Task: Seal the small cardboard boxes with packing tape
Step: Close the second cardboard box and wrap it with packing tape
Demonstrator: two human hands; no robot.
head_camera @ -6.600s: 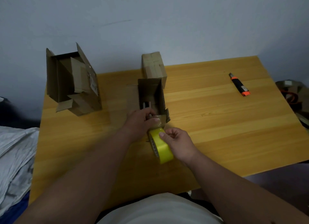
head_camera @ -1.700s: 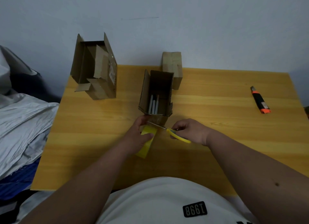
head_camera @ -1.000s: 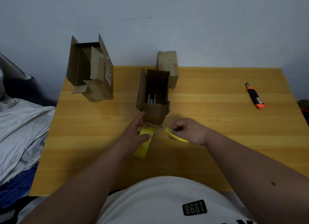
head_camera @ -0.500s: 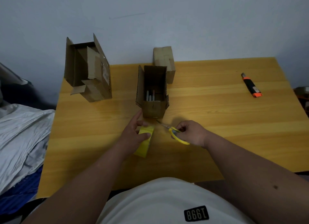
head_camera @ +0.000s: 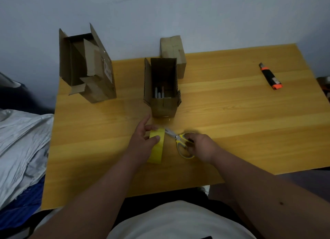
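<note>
1. While your left hand (head_camera: 142, 144) grips the yellow tape roll (head_camera: 157, 146) standing on edge on the table (head_camera: 232, 131), your right hand (head_camera: 200, 146) holds the scissors (head_camera: 178, 140), blades toward the roll.
2. Just beyond stands the small open box (head_camera: 163, 96), pens inside; a closed box (head_camera: 173, 51) sits behind it.
</note>
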